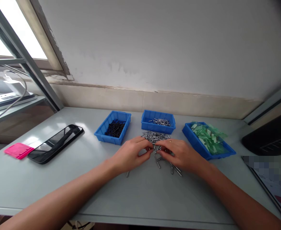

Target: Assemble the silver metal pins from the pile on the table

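A pile of small silver metal pins (152, 135), each seeming to have a thicker and a thinner part, lies mid-table. My left hand (133, 151) is closed in a pinch at the pile's near edge; a tiny shiny bit shows at its fingertips, too small to name. Facing it, almost touching, my right hand (178, 153) has thumb and fingers closed over the pins. What it holds, if anything, is hidden. Several loose pins (157, 162) lie below the hands. Just behind the pile, a blue bin (157, 127) contains more silver pins (161, 122).
Left of the pile, another blue bin (108, 139) holds dark screw-like pieces (116, 128). A third bin (208, 156), at right, has green plastic packets (208, 135). A black glossy device (56, 143) and a pink item (19, 150) lie left. A black object (269, 134) stands far right.
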Demonstrator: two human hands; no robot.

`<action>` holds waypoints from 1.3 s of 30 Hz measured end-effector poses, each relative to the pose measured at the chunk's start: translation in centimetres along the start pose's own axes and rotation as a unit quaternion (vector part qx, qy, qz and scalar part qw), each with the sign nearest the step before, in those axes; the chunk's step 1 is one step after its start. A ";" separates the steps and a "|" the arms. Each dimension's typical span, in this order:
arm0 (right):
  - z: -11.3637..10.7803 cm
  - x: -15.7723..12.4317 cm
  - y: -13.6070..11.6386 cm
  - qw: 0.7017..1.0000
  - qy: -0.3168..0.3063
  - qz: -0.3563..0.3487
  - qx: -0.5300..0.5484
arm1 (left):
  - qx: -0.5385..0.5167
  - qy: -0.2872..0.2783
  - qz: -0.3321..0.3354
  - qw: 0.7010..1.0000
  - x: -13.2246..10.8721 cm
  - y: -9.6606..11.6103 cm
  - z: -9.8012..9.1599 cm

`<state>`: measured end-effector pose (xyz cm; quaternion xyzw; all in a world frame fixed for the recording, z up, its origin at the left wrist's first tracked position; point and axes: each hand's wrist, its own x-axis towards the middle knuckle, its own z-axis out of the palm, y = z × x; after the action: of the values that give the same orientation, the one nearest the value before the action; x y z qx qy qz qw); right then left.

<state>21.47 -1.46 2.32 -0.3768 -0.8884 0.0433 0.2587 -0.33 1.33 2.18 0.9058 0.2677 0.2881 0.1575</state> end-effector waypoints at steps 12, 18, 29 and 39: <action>0.2 0.0 0.3 0.999 -0.024 -0.020 -0.016 | -0.023 0.045 0.012 0.999 0.1 -0.1 0.1; 0.1 0.0 0.3 1.000 -0.014 -0.008 -0.019 | -0.020 0.032 0.011 0.999 0.0 -0.1 0.1; 0.3 0.0 0.5 1.000 -0.003 0.009 -0.010 | 0.000 0.015 -0.035 0.999 0.0 -0.1 -0.1; 0.1 -0.1 0.7 0.997 0.025 0.070 -0.001 | 0.009 0.017 -0.077 0.997 0.2 -0.3 -0.3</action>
<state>21.89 -1.02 2.06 -0.4395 -0.8530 0.0513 0.2766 -0.48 1.69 2.37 0.8789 0.3419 0.2878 0.1666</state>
